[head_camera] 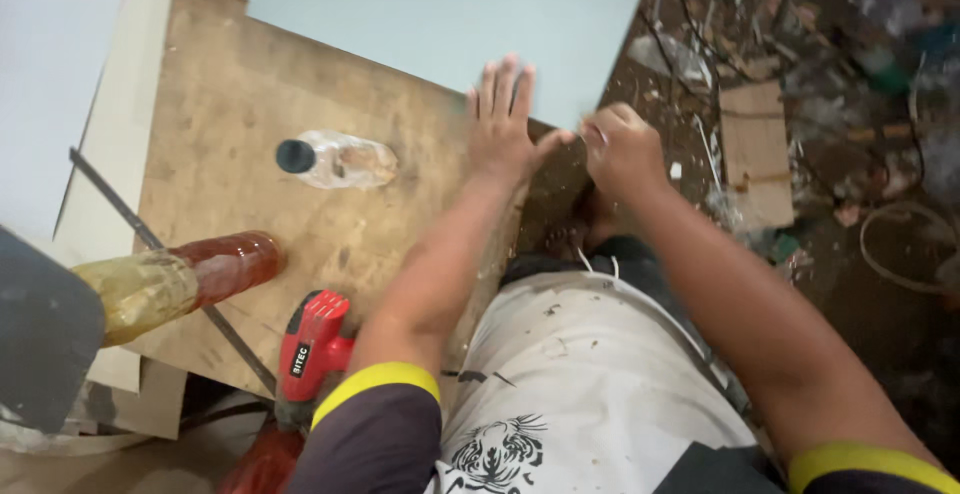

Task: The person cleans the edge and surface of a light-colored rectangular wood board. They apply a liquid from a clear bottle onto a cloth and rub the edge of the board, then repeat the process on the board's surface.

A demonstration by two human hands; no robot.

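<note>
Nearest, a red power drill (312,346) lying at the wooden board's (230,134) near edge, beside an amber glue bottle (175,282) on its side. Farther on, a clear plastic bottle (335,159) with a black cap resting on the board. Left hand (503,119) stretched forward, fingers spread flat, pressing the near corner of the pale grey-green sheet (450,14). Right hand (620,146) curled closed at that sheet's corner edge, just beside the left; anything pinched inside impossible to tell. Beyond, littered floor (850,84).
</note>
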